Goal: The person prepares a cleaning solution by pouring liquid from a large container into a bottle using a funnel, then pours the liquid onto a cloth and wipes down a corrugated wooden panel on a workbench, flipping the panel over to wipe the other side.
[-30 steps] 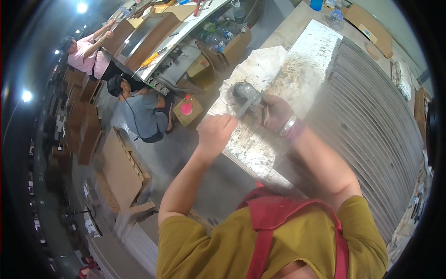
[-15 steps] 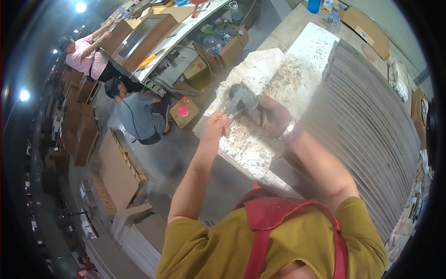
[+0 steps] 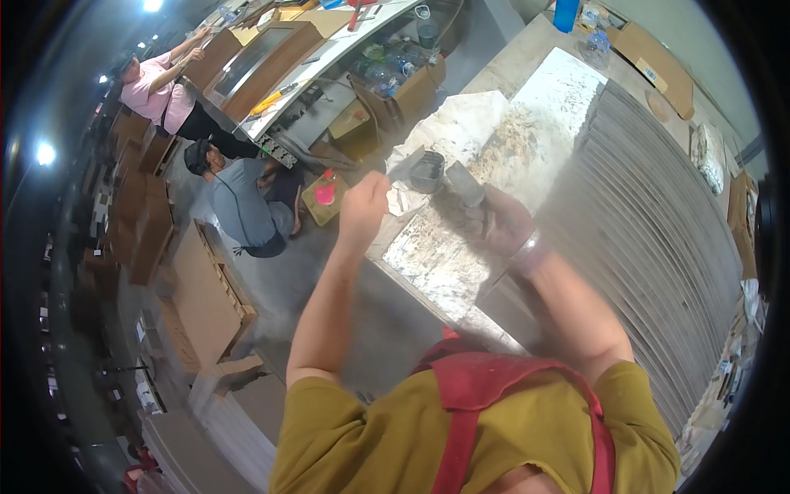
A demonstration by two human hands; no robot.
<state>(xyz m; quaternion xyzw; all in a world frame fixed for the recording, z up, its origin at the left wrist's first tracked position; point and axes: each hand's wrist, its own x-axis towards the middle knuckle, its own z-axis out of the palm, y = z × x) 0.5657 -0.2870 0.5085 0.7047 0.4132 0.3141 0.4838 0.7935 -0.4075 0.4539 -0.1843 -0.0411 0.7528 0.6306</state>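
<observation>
My left hand (image 3: 364,206) is closed around a putty knife (image 3: 406,165), its grey blade pointing up toward the rim of a small dark tub (image 3: 426,174). Grey material coats the tub, which stands on a crumpled whitish sheet (image 3: 461,123). To the right of the tub, my right hand (image 3: 506,221) grips a flat grey scraper-like piece (image 3: 466,184), tilted up and apart from the tub. The fingers of this hand look grey with residue. Under both hands lies a white board (image 3: 440,262) smeared with dark marks.
A long row of thin grey slats (image 3: 658,239) fills the table's right side. Cardboard (image 3: 654,66) and a clear bottle (image 3: 596,49) lie at the far end. Left of the table, one person crouches (image 3: 247,202) near a yellow box (image 3: 321,200); another stands (image 3: 156,95) by brown cabinets.
My hands have moved apart. The left has drawn left and up with the putty knife, the right has shifted right with the grey piece, and the tub now stands on the sheet between them.
</observation>
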